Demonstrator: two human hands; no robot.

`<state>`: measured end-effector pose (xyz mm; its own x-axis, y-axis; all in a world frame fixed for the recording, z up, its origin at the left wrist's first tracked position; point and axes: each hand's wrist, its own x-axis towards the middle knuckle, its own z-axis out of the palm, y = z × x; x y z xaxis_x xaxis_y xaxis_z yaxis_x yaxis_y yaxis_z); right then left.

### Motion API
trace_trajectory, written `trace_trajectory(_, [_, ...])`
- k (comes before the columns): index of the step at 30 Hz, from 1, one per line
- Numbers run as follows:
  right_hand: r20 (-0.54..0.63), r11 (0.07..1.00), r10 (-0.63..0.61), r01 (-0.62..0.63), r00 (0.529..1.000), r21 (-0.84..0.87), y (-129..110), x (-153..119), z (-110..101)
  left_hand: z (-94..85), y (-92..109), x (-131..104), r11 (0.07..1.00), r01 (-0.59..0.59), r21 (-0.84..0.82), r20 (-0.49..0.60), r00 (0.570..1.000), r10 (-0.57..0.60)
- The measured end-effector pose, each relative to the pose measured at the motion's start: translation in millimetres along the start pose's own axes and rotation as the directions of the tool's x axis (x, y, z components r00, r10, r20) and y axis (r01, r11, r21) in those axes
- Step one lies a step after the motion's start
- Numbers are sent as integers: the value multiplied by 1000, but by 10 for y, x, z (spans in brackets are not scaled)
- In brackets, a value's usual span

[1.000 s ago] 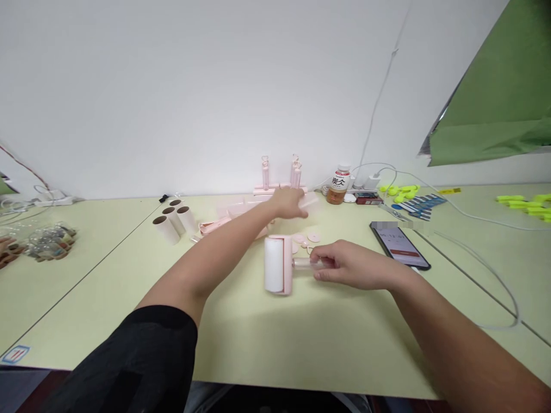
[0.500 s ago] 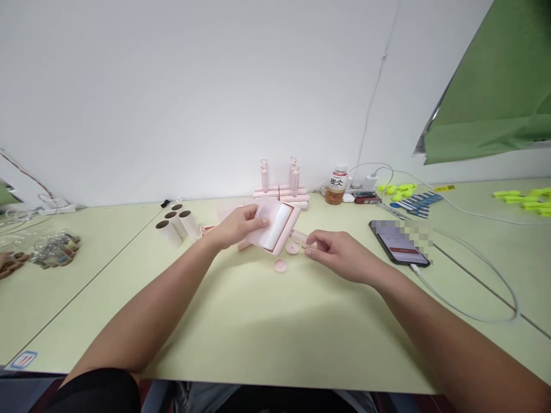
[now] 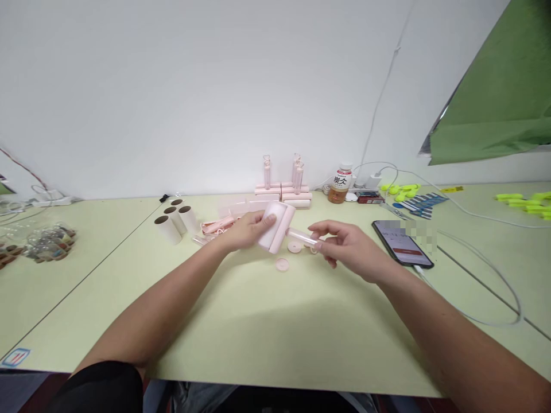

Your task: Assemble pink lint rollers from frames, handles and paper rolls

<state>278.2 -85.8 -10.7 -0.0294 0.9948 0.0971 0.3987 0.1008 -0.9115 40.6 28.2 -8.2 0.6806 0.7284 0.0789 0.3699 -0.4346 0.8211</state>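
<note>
My left hand is closed around a pink lint roller, its thumb on the near face and its pink cover tilted over the table. My right hand pinches a clear tube-shaped handle between thumb and fingers. The handle's far end is close to the lint roller's right side; I cannot tell whether they touch. Two round pink caps lie below: one cap toward me, another cap under the handle. Beside my left hand are pink strap-like parts.
Several white rolls with brown cores stand at left. Pink rollers with upright clear handles are against the wall. A bottle, cables, a phone and yellow-green parts lie to the right. Clear-wrapped items sit far left.
My left hand has turned the lint roller, so its white roll no longer shows and the pink cover does. My right hand has lifted the clear handle slightly, and more of it shows.
</note>
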Motion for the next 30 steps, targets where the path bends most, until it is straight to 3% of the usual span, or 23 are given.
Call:
trace_trajectory(3, [-241,958,16,54,970,283,-123,65,-134,-183,-25,204,1000,19,17,-81,997,-17])
trace_trajectory(6, [-504,929,-62,234,862,286,-325,218,-311,-399,-102,549,968,-34,249,-204,975,87])
trace_trajectory(7, [-538,936,-93,258,838,240,-407,295,-369,-463,-136,677,914,1,406,-219,971,96])
trace_trajectory(9, [-554,950,-176,288,814,122,-579,497,-464,-561,-201,917,714,83,695,-145,989,27])
trace_trajectory(11, [-542,926,-323,376,776,-14,-739,769,-514,-612,-252,1105,567,73,821,-25,996,-91])
trace_trajectory(12, [-514,906,-391,417,763,-70,-806,930,-518,-620,-271,1174,539,58,840,27,989,-148])
trace_trajectory(16, [-356,846,-533,487,767,-218,-936,1636,-374,-587,-325,1301,562,27,827,149,952,-266])
trace_trajectory(21, [-153,804,-528,434,835,-407,-842,2215,-17,-522,-371,1231,591,-73,804,222,958,-184])
trace_trajectory(30, [16,723,-409,335,912,-604,-487,2561,228,-447,-412,1078,550,-82,831,195,969,-150])
